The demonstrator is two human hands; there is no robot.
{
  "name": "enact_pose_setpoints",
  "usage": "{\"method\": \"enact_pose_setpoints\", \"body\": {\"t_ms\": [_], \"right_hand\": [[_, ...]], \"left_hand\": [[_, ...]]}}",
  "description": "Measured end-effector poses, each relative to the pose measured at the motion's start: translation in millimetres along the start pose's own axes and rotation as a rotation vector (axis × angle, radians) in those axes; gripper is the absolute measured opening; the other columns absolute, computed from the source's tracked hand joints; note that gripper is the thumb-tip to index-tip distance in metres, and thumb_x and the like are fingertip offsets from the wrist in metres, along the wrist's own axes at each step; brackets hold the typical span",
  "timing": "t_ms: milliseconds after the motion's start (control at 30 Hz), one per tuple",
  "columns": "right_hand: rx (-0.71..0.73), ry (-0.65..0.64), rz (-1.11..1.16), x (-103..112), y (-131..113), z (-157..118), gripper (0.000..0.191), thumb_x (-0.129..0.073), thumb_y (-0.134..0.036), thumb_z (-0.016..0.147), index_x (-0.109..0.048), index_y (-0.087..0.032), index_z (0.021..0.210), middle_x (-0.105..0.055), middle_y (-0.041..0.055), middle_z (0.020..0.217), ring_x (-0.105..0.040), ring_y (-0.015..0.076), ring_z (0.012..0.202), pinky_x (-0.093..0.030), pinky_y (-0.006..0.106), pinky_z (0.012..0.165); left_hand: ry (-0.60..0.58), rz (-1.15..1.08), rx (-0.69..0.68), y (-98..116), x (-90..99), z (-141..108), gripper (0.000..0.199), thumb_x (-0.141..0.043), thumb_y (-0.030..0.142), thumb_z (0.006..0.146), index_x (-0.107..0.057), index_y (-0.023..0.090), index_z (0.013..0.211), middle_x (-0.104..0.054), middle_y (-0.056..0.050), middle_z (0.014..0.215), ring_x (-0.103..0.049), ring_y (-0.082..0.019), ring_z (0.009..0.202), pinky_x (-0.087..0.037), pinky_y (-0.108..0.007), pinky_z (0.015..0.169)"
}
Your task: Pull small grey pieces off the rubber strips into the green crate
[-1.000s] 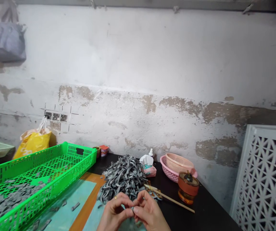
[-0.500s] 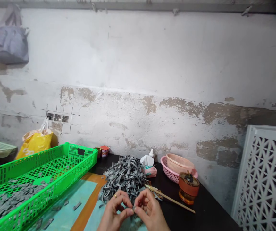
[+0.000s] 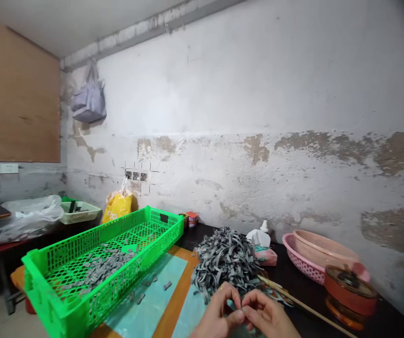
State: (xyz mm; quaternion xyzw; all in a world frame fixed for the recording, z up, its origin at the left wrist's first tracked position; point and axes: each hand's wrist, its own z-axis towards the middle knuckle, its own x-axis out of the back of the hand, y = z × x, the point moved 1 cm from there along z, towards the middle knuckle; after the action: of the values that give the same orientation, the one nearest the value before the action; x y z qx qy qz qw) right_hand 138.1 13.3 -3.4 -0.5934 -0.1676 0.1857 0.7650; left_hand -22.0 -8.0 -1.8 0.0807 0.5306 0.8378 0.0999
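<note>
My left hand and my right hand meet at the bottom of the view, thumbs and forefingers pinched together. Whatever they hold is tiny and mostly hidden by the fingertips. Just behind them rises a heap of grey strips, loosely tangled. To the left stands a long green plastic crate with small grey pieces scattered over its floor. Several more such pieces, one a short grey piece, lie on the pale blue sheet between crate and hands.
A thin wooden stick lies right of my hands. Beyond it are an amber lidded jar, a pink basket and a peach bowl. A tissue pack sits behind the heap. The wall closes off the back.
The view has swung left, so things appear farther right and more of the crate and the left side shows. My hands stay pinched together in front of the heap.
</note>
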Motion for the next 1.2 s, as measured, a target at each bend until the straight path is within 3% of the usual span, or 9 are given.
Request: {"method": "enact_pose_setpoints", "body": {"t_ms": [200, 333, 500, 600, 700, 933, 1067, 1200], "right_hand": [[-0.155, -0.016, 0.120, -6, -9, 1, 0.043, -0.077, -0.053, 0.059, -0.058, -0.015, 0.069, -0.056, -0.0019, 0.057, -0.050, 0.0098, 0.050, -0.036, 0.023, 0.053], [-0.196, 0.048, 0.260, -7, -18, -1, 0.038, -0.080, -0.043, 0.056, -0.058, -0.014, 0.065, -0.060, -0.0004, 0.057, -0.051, 0.0086, 0.050, -0.035, 0.023, 0.055], [-0.186, 0.099, 0.336, -7, -25, -3, 0.034, -0.080, -0.039, 0.056, -0.059, -0.013, 0.064, -0.060, -0.0008, 0.054, -0.051, 0.0083, 0.049, -0.036, 0.023, 0.055], [-0.161, 0.137, 0.350, -4, -26, -2, 0.031, -0.080, -0.036, 0.057, -0.060, -0.014, 0.065, -0.059, -0.0014, 0.055, -0.052, 0.0089, 0.052, -0.037, 0.022, 0.056], [-0.147, 0.132, 0.344, -3, -23, -2, 0.030, -0.080, -0.034, 0.059, -0.061, -0.013, 0.067, -0.059, -0.0020, 0.056, -0.053, 0.0087, 0.052, -0.038, 0.023, 0.056], [-0.139, 0.170, 0.287, -6, -14, 2, 0.037, -0.083, -0.033, 0.052, -0.057, -0.015, 0.070, -0.062, -0.0013, 0.055, -0.056, 0.0107, 0.049, -0.042, 0.024, 0.054], [-0.051, 0.237, 0.066, 0, -13, 6, 0.026, -0.067, -0.039, 0.071, -0.056, -0.016, 0.073, -0.060, -0.0019, 0.057, -0.054, 0.0114, 0.048, -0.041, 0.024, 0.050], [0.114, 0.309, -0.496, 9, -12, 3, 0.006, -0.059, -0.017, 0.075, -0.065, -0.018, 0.077, -0.063, 0.0003, 0.074, -0.058, 0.0138, 0.068, -0.040, 0.023, 0.060]], "left_hand": [[-0.086, -0.138, 0.054, -2, -0.8, 2, 0.030, -0.072, 0.046, 0.070, -0.058, 0.019, 0.073, -0.053, -0.001, 0.079, -0.050, -0.019, 0.077, -0.035, -0.028, 0.069], [-0.089, -0.251, 0.132, 7, -2.4, 4, 0.025, -0.073, 0.038, 0.071, -0.057, 0.019, 0.071, -0.055, -0.001, 0.073, -0.052, -0.019, 0.074, -0.035, -0.029, 0.070], [-0.041, -0.260, 0.194, 17, -0.5, 7, 0.025, -0.074, 0.040, 0.070, -0.062, 0.018, 0.072, -0.058, -0.001, 0.074, -0.051, -0.018, 0.071, -0.038, -0.028, 0.066], [0.021, -0.187, 0.218, 18, 3.3, 8, 0.029, -0.073, 0.042, 0.071, -0.066, 0.020, 0.089, -0.063, -0.004, 0.088, -0.055, -0.020, 0.079, -0.042, -0.029, 0.067], [-0.007, -0.037, 0.184, 16, 4.5, 10, 0.037, -0.073, 0.045, 0.070, -0.070, 0.020, 0.097, -0.067, -0.007, 0.091, -0.058, -0.023, 0.082, -0.044, -0.031, 0.072], [0.059, 0.232, 0.073, 17, 6.1, 12, 0.030, -0.070, 0.047, 0.070, -0.074, 0.018, 0.064, -0.066, -0.006, 0.070, -0.059, -0.024, 0.073, -0.044, -0.031, 0.070], [0.201, 0.154, 0.092, 19, 15.5, 13, 0.036, -0.066, 0.054, 0.071, -0.063, 0.019, 0.065, -0.061, -0.001, 0.063, -0.055, -0.020, 0.063, -0.043, -0.026, 0.057], [0.340, 0.114, 0.121, 42, 37.8, 17, 0.041, -0.063, 0.062, 0.068, -0.057, 0.021, 0.066, -0.065, 0.000, 0.064, -0.058, -0.020, 0.064, -0.045, -0.026, 0.056]]}}
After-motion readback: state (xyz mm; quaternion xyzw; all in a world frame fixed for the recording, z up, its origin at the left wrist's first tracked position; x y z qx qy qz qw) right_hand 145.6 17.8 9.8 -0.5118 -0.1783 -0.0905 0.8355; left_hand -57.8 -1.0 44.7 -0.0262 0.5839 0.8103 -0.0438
